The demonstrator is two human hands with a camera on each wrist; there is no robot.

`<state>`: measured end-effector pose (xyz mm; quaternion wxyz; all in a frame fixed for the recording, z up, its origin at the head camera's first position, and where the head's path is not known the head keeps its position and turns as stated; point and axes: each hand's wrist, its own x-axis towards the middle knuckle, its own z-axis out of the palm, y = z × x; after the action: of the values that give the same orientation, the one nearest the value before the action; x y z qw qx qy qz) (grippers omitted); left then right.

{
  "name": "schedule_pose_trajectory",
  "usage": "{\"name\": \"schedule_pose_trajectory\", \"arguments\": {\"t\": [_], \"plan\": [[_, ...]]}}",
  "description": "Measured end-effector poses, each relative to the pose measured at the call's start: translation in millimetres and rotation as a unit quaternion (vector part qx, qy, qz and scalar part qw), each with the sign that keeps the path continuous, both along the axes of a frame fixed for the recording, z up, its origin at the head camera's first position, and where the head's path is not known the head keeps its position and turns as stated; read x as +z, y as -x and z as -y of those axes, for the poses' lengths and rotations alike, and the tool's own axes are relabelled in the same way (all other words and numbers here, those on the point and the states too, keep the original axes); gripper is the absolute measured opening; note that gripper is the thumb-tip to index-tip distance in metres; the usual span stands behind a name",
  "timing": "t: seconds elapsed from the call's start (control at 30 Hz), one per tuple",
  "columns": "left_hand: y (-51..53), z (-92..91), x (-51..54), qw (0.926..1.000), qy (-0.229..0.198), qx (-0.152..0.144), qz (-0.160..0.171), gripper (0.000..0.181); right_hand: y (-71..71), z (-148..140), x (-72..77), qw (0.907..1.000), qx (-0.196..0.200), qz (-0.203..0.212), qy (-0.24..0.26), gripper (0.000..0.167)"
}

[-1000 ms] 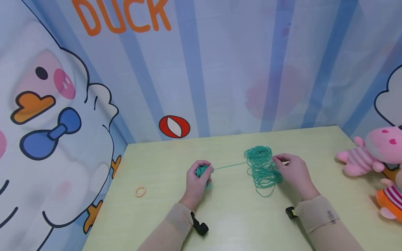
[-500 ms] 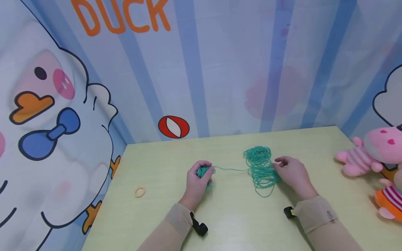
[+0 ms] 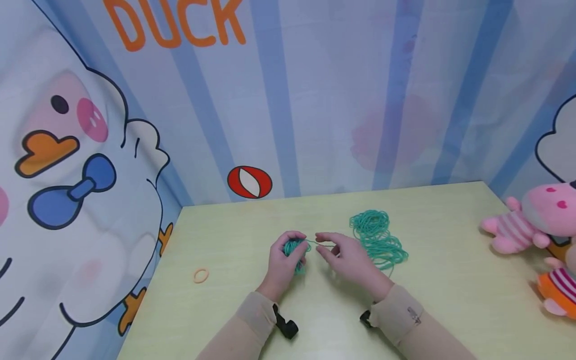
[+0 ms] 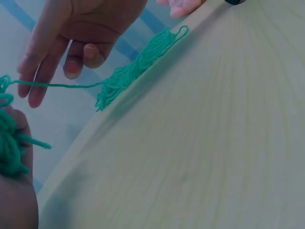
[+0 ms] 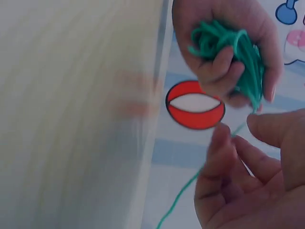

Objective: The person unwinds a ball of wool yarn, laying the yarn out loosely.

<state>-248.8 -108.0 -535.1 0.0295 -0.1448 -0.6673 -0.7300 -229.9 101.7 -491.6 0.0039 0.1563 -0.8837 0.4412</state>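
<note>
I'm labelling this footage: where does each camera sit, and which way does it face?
Head: worn on the head, facing forward and down at the table and backdrop; left hand, right hand and sleeves show.
Left wrist: on that wrist, facing across the table toward the yarn pile; part of the left hand shows at left, the right hand above.
Right wrist: on that wrist, facing the left hand's yarn bundle; right hand lower right.
Both wrist views share the hands and strand.

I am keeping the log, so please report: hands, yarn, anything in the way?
Left hand holds yarn bundle. Right hand at the strand, thumb and fingertips apart. Loose yarn pile on table; nothing visibly blocking.
</note>
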Motion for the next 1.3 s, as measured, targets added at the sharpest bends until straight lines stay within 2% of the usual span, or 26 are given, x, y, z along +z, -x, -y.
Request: {"name": "schedule_pose_trajectory", "arguments": {"t": [0.13, 0.23, 0.4, 0.57, 0.9, 1.1, 1.3], "plan": [[-0.6, -1.7, 1.1, 1.0000, -0.006, -0.003, -0.002, 0.026, -1.2, 9.9, 2.1, 0.9997, -0.015, -0.018, -0.011, 0.025], [-0.6, -2.1, 1.9, 1.0000, -0.004, -0.003, -0.002, 0.028, -1.3, 7.7, 3.8, 0.9995, -0.023, -0.018, -0.011, 0.019], [-0.5, -1.7, 1.7, 1.0000, 0.002, 0.003, 0.005, 0.033, 0.8, -13.2, 6.4, 0.9978, -0.064, -0.017, 0.002, 0.023], [-0.3, -1.5, 0.9, 1.0000, 0.000, 0.004, 0.008, 0.031, 5.9, -47.0, 7.1, 0.9933, -0.106, -0.041, 0.023, 0.027], [-0.3, 0.7, 0.6, 0.9999, 0.006, 0.010, 0.008, 0.036, 11.3, -106.2, -2.2, 0.9837, -0.171, -0.052, 0.016, 0.039], [0.1, 0.5, -0.8, 0.9998, -0.002, 0.015, 0.009, 0.039, 11.8, -129.2, -9.5, 0.9789, -0.202, -0.025, -0.014, 0.041], [1.6, -0.5, -1.2, 0.9994, -0.008, 0.027, 0.019, 0.036, 16.0, -141.5, -18.6, 0.9707, -0.228, 0.037, -0.068, 0.041]]}}
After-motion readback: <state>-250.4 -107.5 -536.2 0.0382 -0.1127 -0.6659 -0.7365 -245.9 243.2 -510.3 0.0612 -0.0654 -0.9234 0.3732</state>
